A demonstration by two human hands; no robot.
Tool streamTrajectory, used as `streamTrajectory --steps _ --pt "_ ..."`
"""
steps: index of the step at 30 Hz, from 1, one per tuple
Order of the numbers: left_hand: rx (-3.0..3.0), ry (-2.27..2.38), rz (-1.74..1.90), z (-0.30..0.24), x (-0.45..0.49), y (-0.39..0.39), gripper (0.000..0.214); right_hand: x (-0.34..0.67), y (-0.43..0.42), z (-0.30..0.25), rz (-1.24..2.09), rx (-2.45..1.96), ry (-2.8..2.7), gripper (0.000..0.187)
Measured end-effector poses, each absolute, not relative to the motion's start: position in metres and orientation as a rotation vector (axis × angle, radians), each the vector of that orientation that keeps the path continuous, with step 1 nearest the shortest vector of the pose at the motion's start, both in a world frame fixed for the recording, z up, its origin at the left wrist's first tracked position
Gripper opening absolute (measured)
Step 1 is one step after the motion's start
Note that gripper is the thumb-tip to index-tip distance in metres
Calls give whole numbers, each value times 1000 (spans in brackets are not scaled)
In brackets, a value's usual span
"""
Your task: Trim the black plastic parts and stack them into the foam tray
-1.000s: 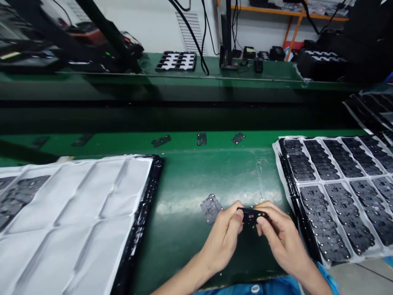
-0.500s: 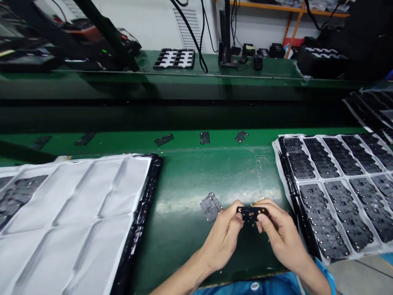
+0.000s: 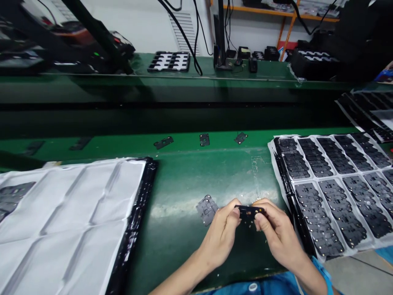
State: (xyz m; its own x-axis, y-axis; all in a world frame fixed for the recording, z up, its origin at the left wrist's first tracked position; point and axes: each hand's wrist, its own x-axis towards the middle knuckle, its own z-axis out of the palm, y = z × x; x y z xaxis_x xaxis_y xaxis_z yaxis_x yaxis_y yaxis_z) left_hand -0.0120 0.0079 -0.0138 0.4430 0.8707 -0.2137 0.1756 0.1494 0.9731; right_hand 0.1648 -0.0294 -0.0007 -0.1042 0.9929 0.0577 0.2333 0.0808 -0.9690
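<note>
Between my two hands is a small flat black plastic part [image 3: 249, 212] with gold-coloured spots, held above the green bench. My left hand [image 3: 221, 233] pinches its left end between thumb and fingers. At its right end, my right hand [image 3: 278, 229] grips it the same way, thumb toward me. Tiny light bits show just below the part. A dark grey panel of joined flat parts [image 3: 206, 209] lies on the bench, close to the left fingertips and partly behind them.
On the right stands a white-lined tray [image 3: 313, 180] filled with dark flat parts. A white-lined tray [image 3: 89, 229] at left holds a few at its far left. Single parts lie along the bench's back strip [image 3: 184, 153]. A raised green shelf [image 3: 172, 82] runs behind.
The view has shifted slightly, moving the scene a little left. The black part is tilted more edge-on in my hands, and both hands keep their grip.
</note>
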Motion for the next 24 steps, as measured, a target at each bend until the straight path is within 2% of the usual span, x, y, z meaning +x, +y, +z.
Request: streamTrajectory --steps 6,14,24 --pt "1391 1008 660 -14 -15 8 31 166 -30 -2 1095 -1274 -1489 28" --pt "1319 991 663 -12 -11 9 38 165 -30 -1 1131 -1275 -1459 28" --pt "1425 963 601 -15 -18 11 25 163 -28 -12 1158 -1280 -1375 26"
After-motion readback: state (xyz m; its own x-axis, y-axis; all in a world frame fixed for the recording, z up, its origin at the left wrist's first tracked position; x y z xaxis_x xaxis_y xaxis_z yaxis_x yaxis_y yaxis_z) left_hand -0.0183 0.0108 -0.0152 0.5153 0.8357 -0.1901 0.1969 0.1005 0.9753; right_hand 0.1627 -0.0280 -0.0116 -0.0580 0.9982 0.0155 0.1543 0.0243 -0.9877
